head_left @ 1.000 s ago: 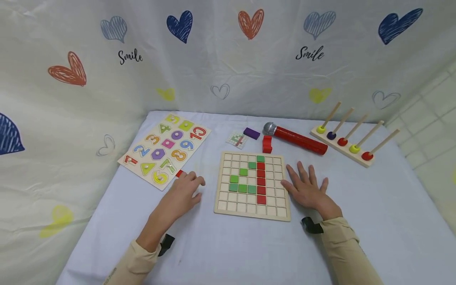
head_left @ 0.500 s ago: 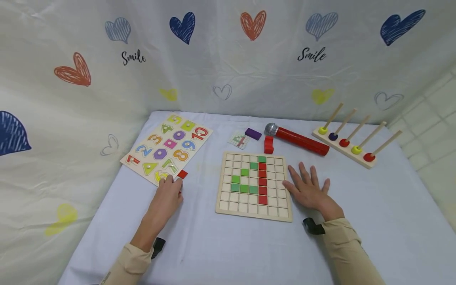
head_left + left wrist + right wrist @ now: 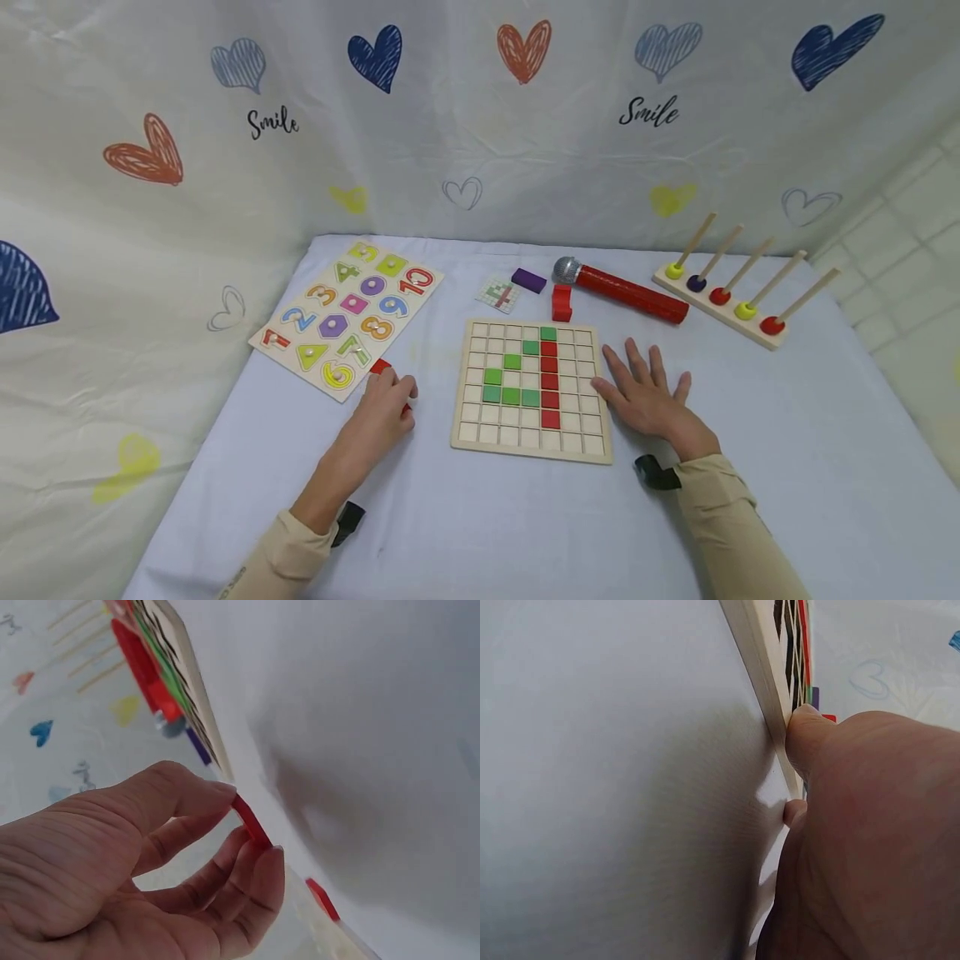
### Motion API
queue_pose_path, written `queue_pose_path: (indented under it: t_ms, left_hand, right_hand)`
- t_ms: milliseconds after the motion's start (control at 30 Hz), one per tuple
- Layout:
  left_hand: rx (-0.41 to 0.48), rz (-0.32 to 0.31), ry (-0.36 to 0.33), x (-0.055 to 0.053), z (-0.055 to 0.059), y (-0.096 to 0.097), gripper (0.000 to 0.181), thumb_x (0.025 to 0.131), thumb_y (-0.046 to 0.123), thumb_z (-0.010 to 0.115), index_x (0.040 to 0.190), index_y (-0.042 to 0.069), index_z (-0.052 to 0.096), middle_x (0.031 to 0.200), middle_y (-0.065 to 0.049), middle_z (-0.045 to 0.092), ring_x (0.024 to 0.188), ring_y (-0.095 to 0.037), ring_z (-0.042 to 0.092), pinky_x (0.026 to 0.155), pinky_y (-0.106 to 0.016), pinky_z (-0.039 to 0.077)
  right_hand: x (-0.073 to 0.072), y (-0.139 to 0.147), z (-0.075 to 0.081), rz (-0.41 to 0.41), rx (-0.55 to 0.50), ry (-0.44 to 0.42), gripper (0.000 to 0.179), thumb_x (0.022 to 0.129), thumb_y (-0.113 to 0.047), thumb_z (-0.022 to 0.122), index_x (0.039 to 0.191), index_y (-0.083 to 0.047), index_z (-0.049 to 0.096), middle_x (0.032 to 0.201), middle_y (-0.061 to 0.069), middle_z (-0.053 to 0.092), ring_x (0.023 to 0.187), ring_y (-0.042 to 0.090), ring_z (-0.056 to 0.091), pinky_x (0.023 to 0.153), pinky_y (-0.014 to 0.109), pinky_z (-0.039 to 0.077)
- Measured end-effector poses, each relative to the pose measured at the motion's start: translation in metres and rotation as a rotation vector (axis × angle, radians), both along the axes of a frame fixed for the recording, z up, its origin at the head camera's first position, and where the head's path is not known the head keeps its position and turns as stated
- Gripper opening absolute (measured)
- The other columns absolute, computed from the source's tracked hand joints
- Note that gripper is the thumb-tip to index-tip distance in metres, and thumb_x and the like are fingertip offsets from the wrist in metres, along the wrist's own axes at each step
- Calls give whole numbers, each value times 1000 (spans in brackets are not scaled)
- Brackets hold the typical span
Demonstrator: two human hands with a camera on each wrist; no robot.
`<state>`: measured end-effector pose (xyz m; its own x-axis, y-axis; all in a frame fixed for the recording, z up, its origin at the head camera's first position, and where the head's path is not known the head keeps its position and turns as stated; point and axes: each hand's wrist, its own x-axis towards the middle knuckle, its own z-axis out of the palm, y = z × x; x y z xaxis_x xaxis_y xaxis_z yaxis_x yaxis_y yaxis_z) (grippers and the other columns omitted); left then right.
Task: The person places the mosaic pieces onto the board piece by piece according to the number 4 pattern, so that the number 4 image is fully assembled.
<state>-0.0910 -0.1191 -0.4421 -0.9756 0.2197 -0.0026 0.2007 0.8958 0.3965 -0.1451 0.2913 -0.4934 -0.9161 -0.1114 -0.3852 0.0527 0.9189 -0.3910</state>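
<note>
My left hand (image 3: 381, 414) pinches a thin red square tile (image 3: 253, 822) between thumb and fingertips, left of the wooden grid board (image 3: 510, 434). In the left wrist view the tile is seen nearly edge-on. Another red tile (image 3: 381, 365) lies just beyond the fingers, beside the number puzzle board (image 3: 282, 364). Green tiles (image 3: 512, 362) and a column of red tiles (image 3: 550, 382) sit in the grid and form a figure like a 4. My right hand (image 3: 647, 402) lies flat with spread fingers, its thumb against the grid board's right edge.
Behind the grid board lie a small pattern card (image 3: 498, 295), a purple block (image 3: 528, 280), a red block (image 3: 562, 302) and a red microphone (image 3: 630, 293). A pegged bead stand (image 3: 726, 308) is at the back right. A printed curtain (image 3: 465, 117) hangs behind the table.
My left hand dipped left toward the number board's near corner, then moved right and forward; a red tile is now in its fingertips. The right hand stayed at the grid board.
</note>
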Motion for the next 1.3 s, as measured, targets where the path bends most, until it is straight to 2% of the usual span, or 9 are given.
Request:
queue_pose_path:
  t_ms: [133,267,533,700,867,1000,1133,1300]
  left_hand:
    - [-8,-85,49,2,-1,15,25,88,-3,82,110,2,71,95,-10,57,95,-23,50,74,-27,53]
    - [24,-176,89,3,-2,33,26,88,-4,81,111,3,70,95,-10,58,93,-22,49,71,-26,50]
    - [106,-348,81,9,-3,75,24,91,-4,77,114,3,71,102,-9,60,99,-21,49,75,-23,50]
    - [73,-458,132,10,-6,106,22,94,-2,74,114,8,71,104,-6,62,102,-20,52,80,-22,51]
    - [13,-545,167,9,-11,133,24,96,4,74,119,12,70,108,-3,64,103,-18,55,84,-20,50]
    - [-20,-573,158,6,-15,145,23,98,8,74,120,14,69,110,-1,65,99,-15,53,83,-16,47]
    - [-44,-581,141,4,-15,148,18,100,12,75,118,14,70,112,0,67,98,-15,54,84,-17,47]
    - [-73,-614,170,3,-13,150,20,99,15,78,117,14,69,114,2,69,99,-16,56,87,-18,49]
  right_hand:
    - [1,-1,0,-2,-5,0,111,91,-95,25,173,-23,3,178,19,-19,159,52,-30,108,80,-34]
    - [2,-1,1,-3,-1,2,111,91,-94,24,173,-22,3,178,19,-19,159,52,-30,109,80,-34]
    - [6,-6,9,2,-9,8,99,100,-83,32,173,-23,5,179,18,-18,160,51,-30,111,80,-32]
    - [5,-6,7,-2,-11,15,98,100,-82,32,173,-23,5,179,18,-17,160,51,-30,111,80,-31]
    - [4,-3,2,-1,-2,24,104,97,-88,27,173,-21,5,179,20,-17,160,53,-28,110,81,-32]
    - [4,-4,-1,-2,-10,27,106,95,-90,26,173,-21,6,179,20,-17,160,53,-28,109,81,-33]
    - [4,-4,-2,-4,-3,33,106,95,-90,25,173,-21,6,179,20,-17,160,53,-28,110,81,-32]
    - [4,-1,-2,-9,6,43,105,96,-89,26,173,-21,7,179,19,-17,160,52,-27,110,81,-32]
